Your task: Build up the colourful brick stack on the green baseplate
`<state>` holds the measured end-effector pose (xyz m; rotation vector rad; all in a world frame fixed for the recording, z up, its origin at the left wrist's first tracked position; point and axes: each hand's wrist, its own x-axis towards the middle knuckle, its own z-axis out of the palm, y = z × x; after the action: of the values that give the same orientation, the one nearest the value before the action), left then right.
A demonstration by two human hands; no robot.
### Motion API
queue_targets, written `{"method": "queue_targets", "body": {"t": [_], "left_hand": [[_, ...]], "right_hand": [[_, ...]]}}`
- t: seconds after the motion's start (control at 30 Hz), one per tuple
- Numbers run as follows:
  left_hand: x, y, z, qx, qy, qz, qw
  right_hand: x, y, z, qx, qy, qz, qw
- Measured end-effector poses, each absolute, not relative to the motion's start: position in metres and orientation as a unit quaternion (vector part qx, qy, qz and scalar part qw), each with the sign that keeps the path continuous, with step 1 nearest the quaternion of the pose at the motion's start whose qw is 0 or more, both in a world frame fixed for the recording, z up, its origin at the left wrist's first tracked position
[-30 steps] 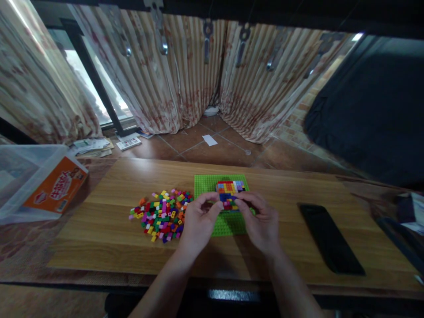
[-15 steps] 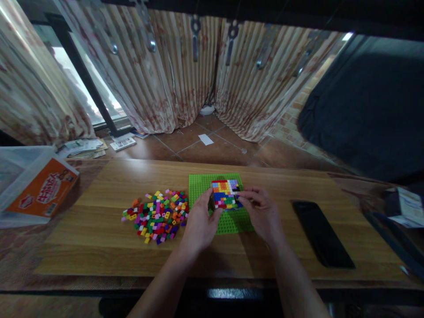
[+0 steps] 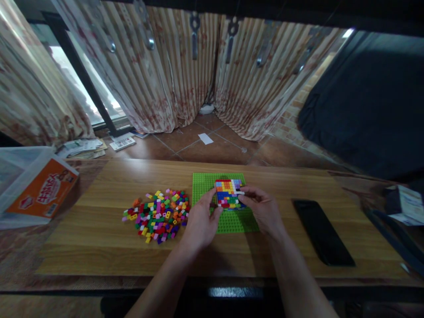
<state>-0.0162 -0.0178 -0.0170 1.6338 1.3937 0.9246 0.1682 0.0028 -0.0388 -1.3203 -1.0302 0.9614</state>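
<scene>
A multicoloured block of toy bricks (image 3: 225,194) is on the green studded baseplate (image 3: 202,180) in the middle of the table. My left hand (image 3: 202,221) grips the block's left side, fingers at the far corner and thumb at the near one. At the right side, the fingers of my right hand (image 3: 264,207) are pinched together on a small white brick (image 3: 240,192), against the block's right part. Those fingertips hide some of the block's right edge. Left of the baseplate lies a loose pile of small coloured bricks (image 3: 159,216).
A black phone (image 3: 323,232) lies on the wooden table (image 3: 99,247) to the right. At the far left stands a clear plastic box (image 3: 29,154) with an orange label. Papers (image 3: 82,146) lie behind it, and striped curtains (image 3: 172,75) hang beyond the table.
The baseplate and brick block have slid slightly to the right along with both hands. The white brick at my right fingertips shows more clearly now. The loose pile has stayed put.
</scene>
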Motion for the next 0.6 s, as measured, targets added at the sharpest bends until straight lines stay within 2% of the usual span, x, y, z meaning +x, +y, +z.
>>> {"method": "queue_targets", "body": {"t": [0.13, 0.33, 0.53, 0.6], "left_hand": [[-0.016, -0.018, -0.016, 0.649, 0.539, 0.371, 0.388], [-0.018, -0.017, -0.017, 0.666, 0.539, 0.37, 0.358], [-0.021, -0.014, -0.02, 0.682, 0.51, 0.361, 0.38], [-0.022, -0.014, -0.021, 0.688, 0.497, 0.368, 0.38]], "right_hand": [[0.167, 0.002, -0.035, -0.542, -0.388, 0.477, 0.572], [0.165, 0.002, -0.031, -0.53, -0.369, 0.513, 0.565], [0.172, -0.001, -0.032, -0.535, -0.365, 0.505, 0.571], [0.179, -0.001, -0.031, -0.543, -0.356, 0.472, 0.596]]}}
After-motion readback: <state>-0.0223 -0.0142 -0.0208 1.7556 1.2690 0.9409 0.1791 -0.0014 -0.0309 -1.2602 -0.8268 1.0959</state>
